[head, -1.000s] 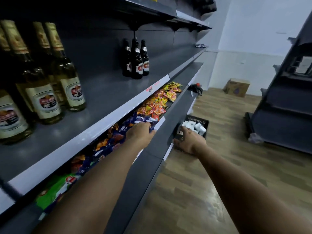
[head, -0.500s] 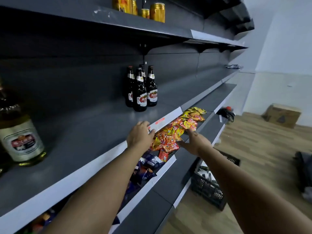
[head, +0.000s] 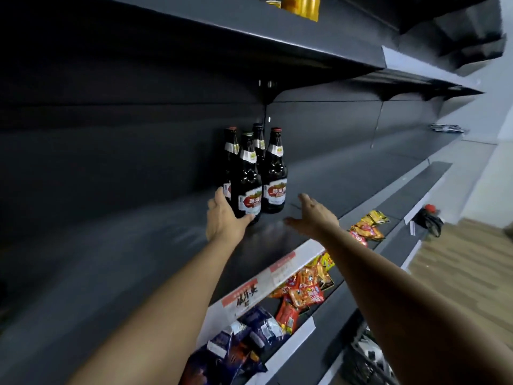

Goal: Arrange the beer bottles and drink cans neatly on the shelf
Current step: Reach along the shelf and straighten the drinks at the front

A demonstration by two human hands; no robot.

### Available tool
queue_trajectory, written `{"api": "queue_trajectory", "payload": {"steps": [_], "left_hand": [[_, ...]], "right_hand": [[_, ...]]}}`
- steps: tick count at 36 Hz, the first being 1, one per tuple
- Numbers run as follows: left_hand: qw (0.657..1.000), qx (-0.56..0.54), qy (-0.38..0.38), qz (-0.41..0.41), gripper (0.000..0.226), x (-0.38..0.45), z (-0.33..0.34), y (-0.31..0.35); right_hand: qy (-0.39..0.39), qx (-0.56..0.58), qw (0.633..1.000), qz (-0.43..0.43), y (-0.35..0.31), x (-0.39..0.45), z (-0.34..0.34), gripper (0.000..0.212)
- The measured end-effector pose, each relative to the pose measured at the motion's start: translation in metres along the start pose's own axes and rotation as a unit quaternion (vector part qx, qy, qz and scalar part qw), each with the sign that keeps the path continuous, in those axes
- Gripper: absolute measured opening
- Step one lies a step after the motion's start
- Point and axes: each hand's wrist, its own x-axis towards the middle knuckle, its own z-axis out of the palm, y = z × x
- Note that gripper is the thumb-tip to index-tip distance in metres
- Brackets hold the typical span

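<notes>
Several dark brown beer bottles with red-and-white labels stand in a tight cluster at the back of the grey middle shelf point(head: 133, 245). My left hand point(head: 223, 218) wraps the lower part of the front bottle point(head: 248, 187), fingers on its left side and thumb across its base. My right hand point(head: 313, 215) hovers open, fingers spread, just right of the right-hand bottle point(head: 274, 176) without touching it. Gold drink cans point(head: 304, 5) stand on the top shelf, cut off by the frame edge.
Orange snack packets point(head: 305, 290) and blue packets point(head: 249, 337) fill the shelf below, behind a white price strip point(head: 266, 282). A black basket point(head: 363, 362) sits on the floor at lower right. A dark object point(head: 429, 222) lies further along the lower shelf.
Both hands rose from the shelf's front edge and reached back to the dark bottles. The left hand closed around the front bottle. The view moved closer and to the right.
</notes>
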Motion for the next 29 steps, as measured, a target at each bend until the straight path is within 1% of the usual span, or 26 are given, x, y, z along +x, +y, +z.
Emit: {"api": "queue_trajectory", "payload": {"steps": [3, 6, 10, 12, 14, 18, 20, 23, 25, 29], "left_hand": [[0.997, -0.051, 0.011, -0.049, 0.102, 0.016, 0.015, 0.001], [0.994, -0.082, 0.026, -0.071, 0.101, 0.028, 0.03, 0.004], [0.994, -0.07, 0.068, -0.041, 0.098, 0.036, 0.044, 0.012], [0.993, -0.061, 0.094, -0.04, 0.097, 0.04, 0.05, 0.016], [0.99, -0.068, 0.115, -0.055, 0.095, 0.042, 0.054, 0.019], [0.98, -0.094, 0.134, -0.112, 0.094, 0.045, 0.064, 0.023], [0.975, -0.099, 0.149, -0.132, 0.09, 0.047, 0.069, 0.026], [0.97, -0.079, 0.176, -0.145, 0.08, 0.046, 0.07, 0.031], [0.968, -0.066, 0.188, -0.15, 0.075, 0.042, 0.069, 0.034], [0.961, -0.059, 0.214, -0.164, 0.071, 0.028, 0.061, 0.035]], "right_hand": [[0.006, 0.04, 0.999, 0.01, -0.001, 0.031, 0.003, 0.074], [0.011, 0.093, 0.996, 0.012, -0.001, 0.059, 0.007, 0.077], [-0.004, 0.177, 0.984, 0.017, -0.003, 0.088, 0.012, 0.098], [-0.012, 0.212, 0.977, 0.002, -0.001, 0.102, 0.016, 0.104], [-0.027, 0.23, 0.973, -0.014, 0.0, 0.112, 0.019, 0.109], [-0.046, 0.277, 0.959, -0.041, 0.002, 0.127, 0.024, 0.113], [-0.044, 0.293, 0.954, -0.05, 0.003, 0.132, 0.027, 0.11], [-0.027, 0.285, 0.956, -0.062, 0.006, 0.134, 0.029, 0.089], [-0.017, 0.274, 0.959, -0.068, 0.007, 0.134, 0.029, 0.08], [0.01, 0.247, 0.965, -0.081, 0.007, 0.126, 0.03, 0.074]]}}
